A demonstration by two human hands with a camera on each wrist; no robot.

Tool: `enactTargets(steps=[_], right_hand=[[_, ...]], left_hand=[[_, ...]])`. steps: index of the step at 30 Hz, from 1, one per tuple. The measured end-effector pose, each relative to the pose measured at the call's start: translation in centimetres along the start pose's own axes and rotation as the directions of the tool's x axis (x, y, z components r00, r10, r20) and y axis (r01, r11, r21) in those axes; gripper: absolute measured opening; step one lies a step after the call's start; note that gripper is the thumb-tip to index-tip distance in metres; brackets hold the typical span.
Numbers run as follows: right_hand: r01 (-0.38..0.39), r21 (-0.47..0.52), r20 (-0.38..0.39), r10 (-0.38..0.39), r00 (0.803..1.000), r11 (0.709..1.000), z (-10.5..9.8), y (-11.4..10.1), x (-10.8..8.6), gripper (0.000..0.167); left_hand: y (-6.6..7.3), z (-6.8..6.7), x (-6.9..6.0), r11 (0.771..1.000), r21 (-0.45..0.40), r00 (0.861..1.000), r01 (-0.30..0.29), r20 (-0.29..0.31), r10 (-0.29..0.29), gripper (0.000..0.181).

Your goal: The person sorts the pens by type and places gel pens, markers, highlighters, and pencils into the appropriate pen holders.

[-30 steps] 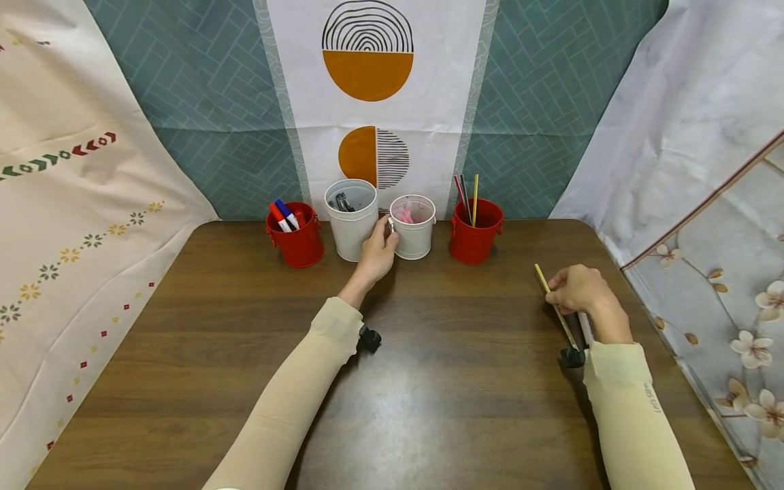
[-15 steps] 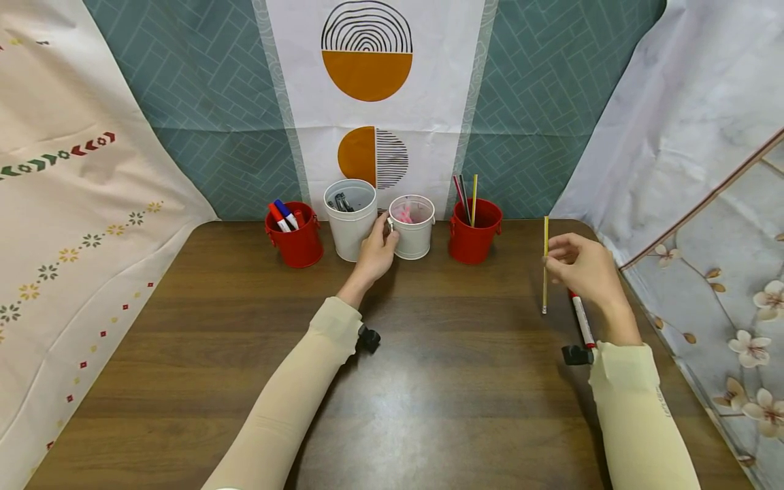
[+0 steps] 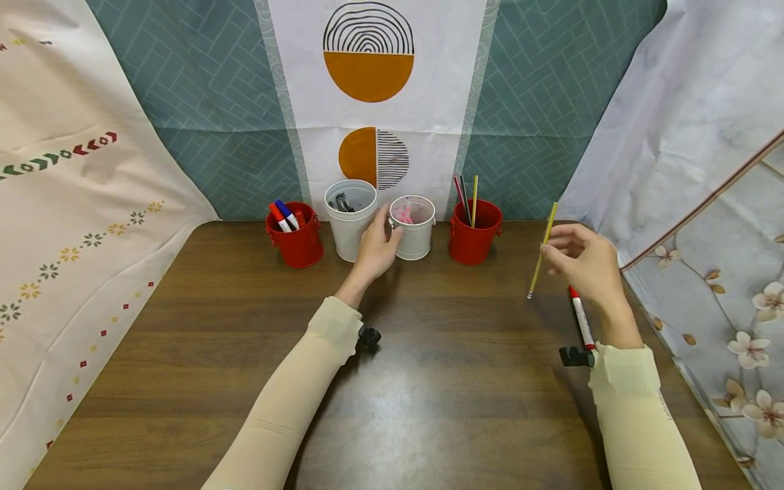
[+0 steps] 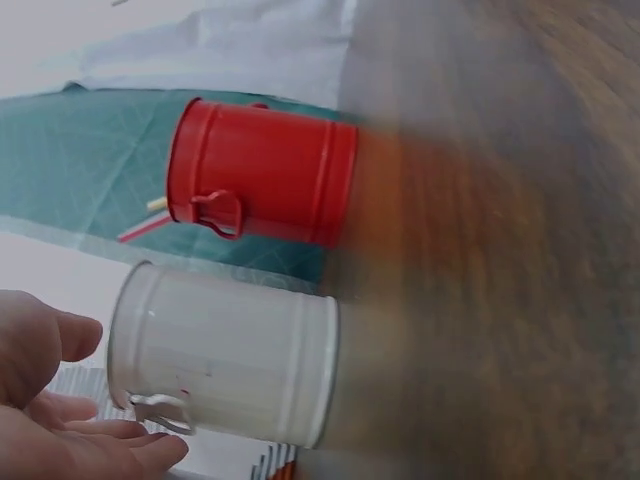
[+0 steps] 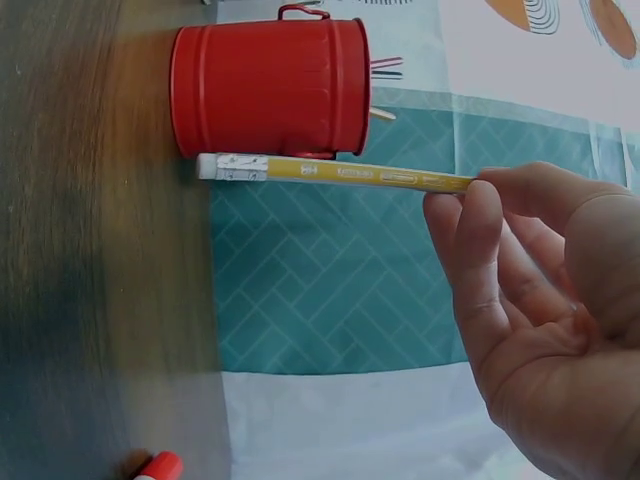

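Observation:
My right hand [image 3: 588, 262] pinches a yellow pencil [image 3: 542, 252] between thumb and fingers, above the table's right side. The pencil slants with its white eraser end low; the right wrist view shows that eraser and metal band [image 5: 235, 167] plainly. My left hand [image 3: 375, 252] is between the tall white bucket [image 3: 349, 235] and the small white bucket [image 3: 413, 238], its thumb and fingers spread apart. In the left wrist view its fingertips [image 4: 165, 452] lie close by the small bucket's handle [image 4: 162, 412]; whether they touch it I cannot tell.
A red bucket [image 3: 474, 241] with several pencils stands at the back right. At the left, another red bucket [image 3: 301, 245] holds markers. Dark clips lie in the tall white bucket, pink items in the small one. A red-capped marker [image 3: 582, 320] lies beside my right forearm.
My right hand has lifted the pencil off the table and tilted it upright, uncovering the red-capped marker. My left hand's thumb and fingers have spread near the small bucket's handle.

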State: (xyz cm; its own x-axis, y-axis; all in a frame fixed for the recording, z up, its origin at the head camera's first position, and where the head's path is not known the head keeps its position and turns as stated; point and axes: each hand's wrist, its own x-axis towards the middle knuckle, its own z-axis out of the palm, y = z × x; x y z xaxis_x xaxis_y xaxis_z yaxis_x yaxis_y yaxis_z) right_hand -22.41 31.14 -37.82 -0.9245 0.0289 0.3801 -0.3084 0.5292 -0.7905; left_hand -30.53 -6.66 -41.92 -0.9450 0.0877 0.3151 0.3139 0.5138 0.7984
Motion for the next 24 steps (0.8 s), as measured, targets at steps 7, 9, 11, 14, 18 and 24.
enactTargets(steps=[7,9,11,14,18,24], right_hand=[[-0.006,0.037,-0.021,0.007,1.0,0.999,0.0,-0.3,-0.1,0.027],[-0.005,0.046,-0.026,0.006,1.0,0.999,0.1,-0.3,-0.1,0.027],[-0.002,0.049,-0.031,0.003,1.0,0.999,0.1,-0.2,-0.1,0.027],[0.003,0.05,-0.038,-0.001,0.999,0.999,0.0,-0.1,-0.1,0.028],[0.007,0.051,-0.053,-0.005,0.999,0.999,-0.1,-0.1,-0.1,0.029],[0.028,0.067,-0.051,-0.025,0.998,0.997,0.1,-0.2,0.1,0.028]], left_hand=[[1.6,-0.3,-0.2,0.996,0.044,0.997,-0.073,-0.037,0.075,0.06],[2.2,-0.4,-0.4,0.995,0.04,0.994,-0.09,-0.052,0.092,0.058],[2.9,-0.3,-0.5,0.994,0.022,0.992,-0.11,-0.065,0.111,0.057],[3.6,0.1,-0.7,0.989,-0.035,0.989,-0.142,-0.046,0.14,0.054],[4.4,1.2,-0.9,0.976,-0.168,0.987,-0.14,0.05,0.15,0.052],[5.1,3.2,-0.7,0.961,-0.264,0.977,-0.081,0.168,0.129,0.052]])
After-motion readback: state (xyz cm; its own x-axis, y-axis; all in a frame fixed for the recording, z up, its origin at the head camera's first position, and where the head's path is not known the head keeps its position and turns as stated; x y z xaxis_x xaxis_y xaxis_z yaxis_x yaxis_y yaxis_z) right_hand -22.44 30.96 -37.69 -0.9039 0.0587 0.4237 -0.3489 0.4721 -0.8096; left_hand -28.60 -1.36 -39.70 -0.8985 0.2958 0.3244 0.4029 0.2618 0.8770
